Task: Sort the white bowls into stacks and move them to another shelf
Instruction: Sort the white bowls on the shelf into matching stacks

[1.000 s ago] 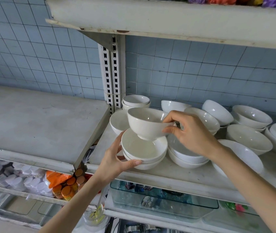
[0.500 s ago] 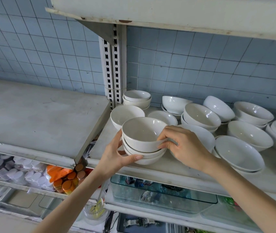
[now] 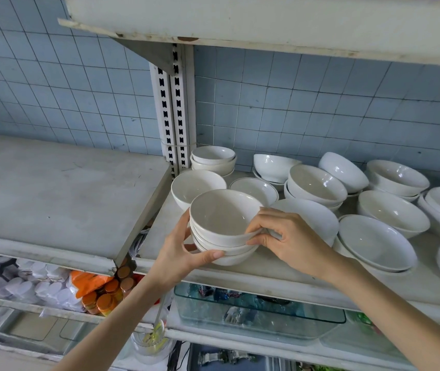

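Two hands reach up past a glass dish [image 3: 240, 314] and some jars with orange lids [image 3: 105, 295] on the low shelves. The left hand [image 3: 181, 255] wraps round the left side of a stack of bowls [image 3: 226, 246]. One of its fingers lies flat across the front of the bottom bowl. The right hand [image 3: 293, 239] is on the other side. It pinches the rim of the top bowl [image 3: 221, 212] between thumb and bent fingertips.

The stack is at the front edge of the right shelf [image 3: 267, 275], near its left end. I cannot tell if it sits on the shelf or is just off it.

Just behind the stack stands one lone bowl [image 3: 196, 184]. More white bowls [image 3: 390, 210] are spread out to the right, some in small stacks and some tipped over. Another small stack [image 3: 213, 160] is at the back by the metal post [image 3: 172, 116]. The left shelf [image 3: 52, 188] is gray. Behind it all is a blue tile wall [image 3: 307, 116].
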A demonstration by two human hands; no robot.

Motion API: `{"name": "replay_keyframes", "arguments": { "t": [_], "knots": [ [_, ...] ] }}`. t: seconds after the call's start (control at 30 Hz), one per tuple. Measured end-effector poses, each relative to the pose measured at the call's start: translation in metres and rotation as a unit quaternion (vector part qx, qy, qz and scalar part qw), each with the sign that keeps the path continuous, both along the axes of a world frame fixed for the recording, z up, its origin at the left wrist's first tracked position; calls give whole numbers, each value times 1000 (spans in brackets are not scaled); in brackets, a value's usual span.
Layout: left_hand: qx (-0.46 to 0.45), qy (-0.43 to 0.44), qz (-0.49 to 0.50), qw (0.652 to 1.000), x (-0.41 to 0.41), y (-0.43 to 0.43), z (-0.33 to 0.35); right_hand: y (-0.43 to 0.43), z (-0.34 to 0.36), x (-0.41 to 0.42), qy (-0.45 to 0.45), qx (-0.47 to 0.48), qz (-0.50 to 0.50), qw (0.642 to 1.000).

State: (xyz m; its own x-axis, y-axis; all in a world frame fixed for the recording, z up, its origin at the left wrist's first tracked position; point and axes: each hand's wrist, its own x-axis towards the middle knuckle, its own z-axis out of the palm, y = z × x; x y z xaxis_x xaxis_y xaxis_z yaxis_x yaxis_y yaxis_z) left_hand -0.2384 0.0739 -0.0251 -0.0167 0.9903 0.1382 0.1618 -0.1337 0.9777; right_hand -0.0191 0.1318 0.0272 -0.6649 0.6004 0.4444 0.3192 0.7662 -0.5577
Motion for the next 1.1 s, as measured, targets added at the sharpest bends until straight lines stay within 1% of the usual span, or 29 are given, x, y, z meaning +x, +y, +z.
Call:
{"name": "replay_keyframes", "arguments": {
  "t": [0.1, 0.23, 0.33, 0.53, 0.67, 0.8, 1.0, 1.1],
  "knots": [
    [-3, 10, 0, 1000, 0, 0, -1, 1, -1, 2, 6, 3, 17, 1000],
    [-4, 19, 2, 1000, -1, 0, 0, 1, 1, 5, 10, -2, 11, 1000],
    [-4, 22, 1, 1000, -1, 0, 0, 3, -1, 3, -3, 34, 17, 999],
    [-2, 28, 5, 1000, -1, 0, -2, 3, 0, 1, -42, 122, -14, 991],
    [1, 26, 3, 1000, -1, 0, -1, 2, 2, 2, -72, 166, -16, 983],
    [1, 20, 2, 1000, 0, 0, 0, 1, 1, 3, -68, 153, -13, 986],
    [0, 23, -10, 1000, 2, -4, 4, 2, -1, 3, -60, 104, -8, 993],
    [0, 43, -22, 999, 5, -5, 4, 2, 2, 5, -71, 71, -9, 995]
  ]
}}
